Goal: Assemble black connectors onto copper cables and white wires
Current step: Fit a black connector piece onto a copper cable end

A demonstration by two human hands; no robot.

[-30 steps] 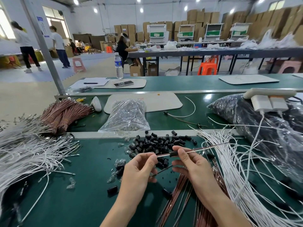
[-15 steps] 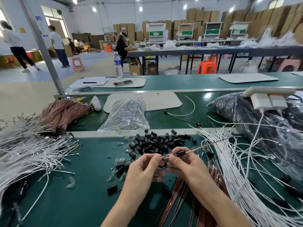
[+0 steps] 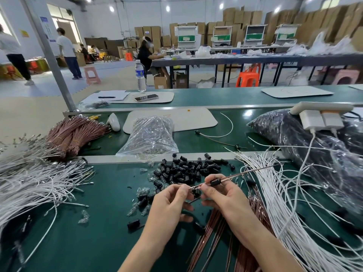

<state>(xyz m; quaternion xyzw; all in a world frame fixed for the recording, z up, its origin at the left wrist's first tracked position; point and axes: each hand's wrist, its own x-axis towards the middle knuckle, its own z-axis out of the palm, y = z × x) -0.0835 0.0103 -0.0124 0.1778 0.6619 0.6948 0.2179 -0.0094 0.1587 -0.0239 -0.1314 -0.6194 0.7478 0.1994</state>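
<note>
- The left hand [image 3: 172,201] pinches the bare metal tip of a thin copper cable [image 3: 245,173] between thumb and forefinger; its other fingers [image 3: 186,208] curl loosely underneath.
- The right hand [image 3: 222,195] pinches the same cable just beside a black connector [image 3: 215,182], a short ribbed cylinder threaded on the cable. The cable runs up and to the right over the white wires [image 3: 275,193].
- Both hands hover above the smooth green bench [image 3: 98,232], near its front.
- A loose pile of black connectors [image 3: 188,169] lies just beyond the hands, against a raised grey metal strip [image 3: 110,159] that crosses the bench.
- Open green surface lies left of the hands, dotted with small clear glassy pieces [image 3: 141,192].
- More copper cables [image 3: 216,232], glossy and straight, lie under the right forearm.
- The white wires fan densely along the right side. A second white heap [image 3: 29,183] with metal tips crowds the left edge.
- Beyond the strip are a tied copper bundle [image 3: 74,132], a crinkled clear bag [image 3: 151,136] and a shiny black bag [image 3: 294,138].
</note>
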